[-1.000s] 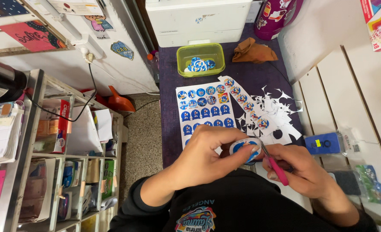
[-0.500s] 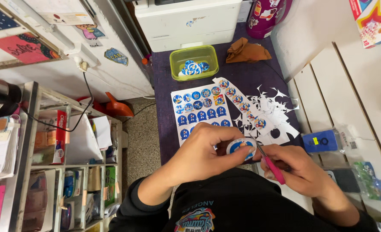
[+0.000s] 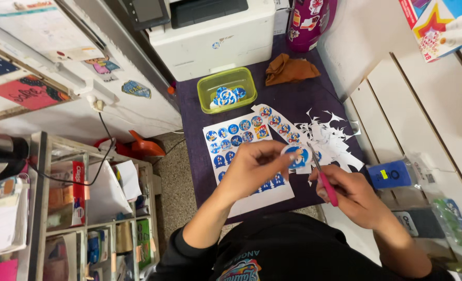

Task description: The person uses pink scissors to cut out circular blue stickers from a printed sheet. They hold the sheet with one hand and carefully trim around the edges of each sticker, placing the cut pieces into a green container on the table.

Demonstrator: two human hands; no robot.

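Cutting step, near the purple table's [image 3: 298, 101] front edge — left hand [image 3: 252, 169] pinching a round blue paper sticker [image 3: 296, 156], right hand [image 3: 353, 195] closed on pink-handled scissors [image 3: 322, 179] — next move likely turning the disc into the blades.

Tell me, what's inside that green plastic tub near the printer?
The green tub holds a small pile of round blue-and-white cut-out stickers, heaped toward one side. Whatever lies beneath the pile is covered, so I cannot tell how many there are.

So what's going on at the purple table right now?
A person is cutting out round stickers. The left hand pinches a round blue sticker while the right hand works pink-handled scissors at its edge. Under the hands lies a printed sticker sheet, with white paper scraps beside it. A green tub further back holds finished rounds.
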